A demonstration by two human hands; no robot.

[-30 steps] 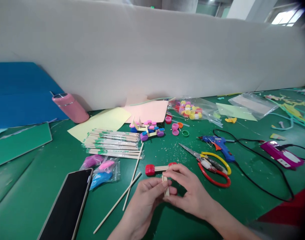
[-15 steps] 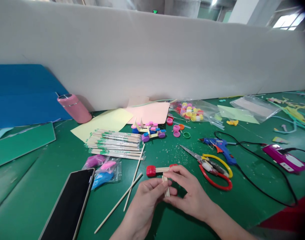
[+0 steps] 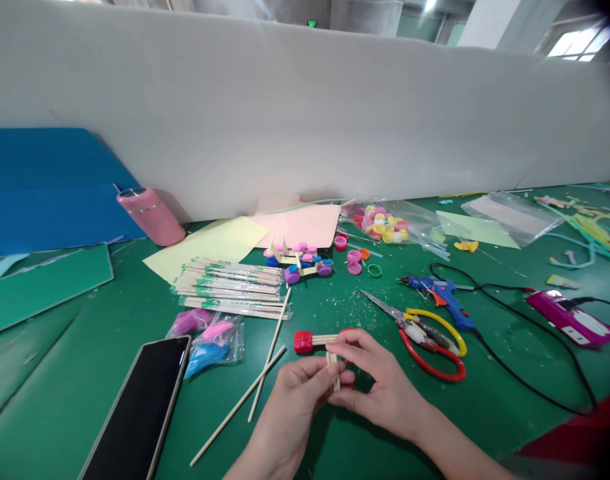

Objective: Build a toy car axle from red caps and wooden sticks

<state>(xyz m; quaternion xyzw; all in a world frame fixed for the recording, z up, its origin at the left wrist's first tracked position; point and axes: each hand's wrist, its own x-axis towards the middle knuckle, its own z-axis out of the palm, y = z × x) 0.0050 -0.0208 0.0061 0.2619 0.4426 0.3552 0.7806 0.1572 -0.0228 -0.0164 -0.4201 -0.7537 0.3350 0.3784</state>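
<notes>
Between my two hands is a small bundle of short wooden sticks [image 3: 336, 382], held roughly upright. My left hand [image 3: 305, 393] pinches it with the thumb across its front. The fingers of my right hand [image 3: 372, 377] close on its top and bottom ends. Just beyond my fingertips lies a piece with red ends [image 3: 303, 342] joined by pale sticks, its right end partly covered by my right hand. Two long wooden sticks [image 3: 237, 405] cross on the green table to the left of my left hand.
Scissors [image 3: 419, 340] and a blue glue gun [image 3: 442, 293] with its cable lie at right. A phone [image 3: 137, 407], clay bags [image 3: 212, 337] and wrapped chopsticks [image 3: 232, 287] are at left. Small toy cars [image 3: 305, 267], bottle caps [image 3: 355, 262] and a pink flask [image 3: 152, 217] stand farther back.
Both hands stay in nearly the same place on the short sticks. The bundle has turned slightly in my fingers, and the view has shifted very little.
</notes>
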